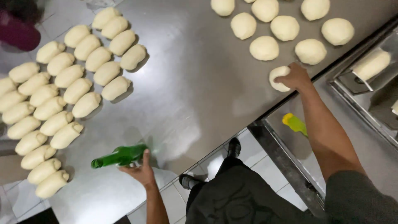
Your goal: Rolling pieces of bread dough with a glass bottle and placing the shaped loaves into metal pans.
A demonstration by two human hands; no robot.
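My left hand grips a green glass bottle that lies on its side on the steel table, neck pointing left. My right hand reaches across to the right and closes over a round dough ball near the table's edge. Several more round dough balls sit just beyond it. Rows of rolled, oblong dough pieces fill the left part of the table.
A metal tray on the right holds a pale dough block and a scraper. A yellow-green object lies on the lower steel surface. Another person's dark red sleeve shows at top left. Tiled floor and my shoes are below.
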